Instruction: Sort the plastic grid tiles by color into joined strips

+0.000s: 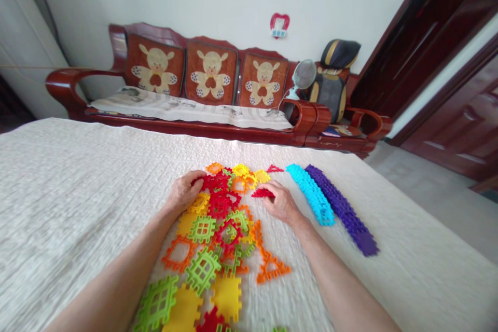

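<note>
A pile of flat interlocking plastic tiles [218, 233] in red, orange, yellow and green lies on a cream quilted bedspread [78, 187]. My left hand [185, 192] rests curled on the pile's far left, fingers closed on a red tile [212, 182]. My right hand [280, 202] pinches another red tile [261, 193] at the pile's right side. To the right lie a stacked cyan row of tiles [312, 194] and a stacked purple row [342, 210], side by side. One small red triangle [274, 169] lies apart near the far edge.
Beyond the bed stands a dark red wooden bench [202, 119] with three animal-print cushions, a small fan [303, 75] and a backpack [334, 83]. Dark wooden doors [447, 88] fill the right side. Floor shows at the right.
</note>
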Demonstrator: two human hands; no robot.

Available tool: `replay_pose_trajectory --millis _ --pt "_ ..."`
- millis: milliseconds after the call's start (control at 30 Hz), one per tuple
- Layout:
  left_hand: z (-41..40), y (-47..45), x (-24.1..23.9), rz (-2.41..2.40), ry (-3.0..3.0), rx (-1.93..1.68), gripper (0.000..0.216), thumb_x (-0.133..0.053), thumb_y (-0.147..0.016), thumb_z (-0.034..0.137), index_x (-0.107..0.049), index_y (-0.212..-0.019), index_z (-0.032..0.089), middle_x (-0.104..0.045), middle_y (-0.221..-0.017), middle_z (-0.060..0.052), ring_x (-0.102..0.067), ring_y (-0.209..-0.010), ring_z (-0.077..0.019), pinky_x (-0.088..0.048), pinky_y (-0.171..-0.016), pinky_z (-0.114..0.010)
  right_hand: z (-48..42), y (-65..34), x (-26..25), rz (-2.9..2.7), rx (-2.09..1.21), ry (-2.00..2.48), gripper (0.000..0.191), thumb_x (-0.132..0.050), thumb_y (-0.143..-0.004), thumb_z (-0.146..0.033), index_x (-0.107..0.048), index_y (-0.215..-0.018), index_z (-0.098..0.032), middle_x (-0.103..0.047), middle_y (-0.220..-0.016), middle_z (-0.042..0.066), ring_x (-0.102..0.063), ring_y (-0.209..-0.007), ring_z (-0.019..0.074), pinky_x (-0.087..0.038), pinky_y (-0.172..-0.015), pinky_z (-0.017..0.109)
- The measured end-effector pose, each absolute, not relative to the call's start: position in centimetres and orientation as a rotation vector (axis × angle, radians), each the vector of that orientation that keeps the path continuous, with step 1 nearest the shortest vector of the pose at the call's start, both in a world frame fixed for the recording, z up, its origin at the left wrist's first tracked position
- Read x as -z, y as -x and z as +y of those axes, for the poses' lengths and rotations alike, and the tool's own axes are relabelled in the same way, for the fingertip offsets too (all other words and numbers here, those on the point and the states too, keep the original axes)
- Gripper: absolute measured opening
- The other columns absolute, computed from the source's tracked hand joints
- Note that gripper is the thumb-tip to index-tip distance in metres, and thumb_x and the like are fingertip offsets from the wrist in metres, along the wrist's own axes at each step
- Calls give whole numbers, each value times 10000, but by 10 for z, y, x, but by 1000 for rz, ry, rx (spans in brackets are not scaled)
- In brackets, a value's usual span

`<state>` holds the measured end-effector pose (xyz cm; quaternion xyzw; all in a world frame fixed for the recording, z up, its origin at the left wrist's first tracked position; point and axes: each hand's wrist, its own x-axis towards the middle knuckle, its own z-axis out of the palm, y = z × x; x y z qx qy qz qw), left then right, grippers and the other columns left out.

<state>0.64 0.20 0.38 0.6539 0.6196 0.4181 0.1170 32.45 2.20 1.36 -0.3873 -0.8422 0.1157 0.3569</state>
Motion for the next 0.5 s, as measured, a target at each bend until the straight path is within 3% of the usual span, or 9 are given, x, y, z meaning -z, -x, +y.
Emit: replay_pose_trajectory --millis 100,200,300,400,500 --pt "2 -6 -3 1816 -1927 -1228 361 -440 -804 330 -712 -1008 208 -731 -1032 -25 -669 -870 -185 -515 -900 -305 20 -322 -19 -2144 -362 1000 166 -484 -791 -165 -638 -845 -193 -651 -896 58 -603 -841 187 -475 -801 309" --pt "2 -5 -3 1822 -1932 -1218 363 -440 -805 326 -712 -1016 211 -731 -1023 -21 -670 -867 -181 -515 -894 -294 20 -322 -23 -2085 -391 1102 206 -435 -847 -246 -552 -683 -202 -586 -741 28 -550 -708 166 -444 -689 281" --pt "2 -5 -2 1824 -1944 -1213 357 -442 -804 328 -714 -1008 218 -732 -1014 -14 -669 -868 -178 -514 -888 -279 22 -326 -24 -2001 -469 1272 209 -405 -853 -246 -608 -859 -195 -629 -770 16 -574 -726 168 -437 -682 268" --pt "3 -4 -2 1810 -1953 -1215 358 -440 -810 338 -711 -1009 216 -729 -1018 -14 -667 -869 -176 -513 -886 -275 26 -334 -25 -1949 -451 1408 356 -411 -849 -226 -597 -1149 -188 -697 -961 45 -625 -878 191 -453 -782 285" --pt "3 -4 -1 1808 -1947 -1216 359 -437 -813 333 -709 -1013 214 -728 -1020 -15 -667 -871 -177 -512 -892 -281 28 -341 -26 -2019 -375 1484 374 -424 -854 -223 -621 -1171 -193 -712 -1017 63 -636 -934 203 -457 -843 302"
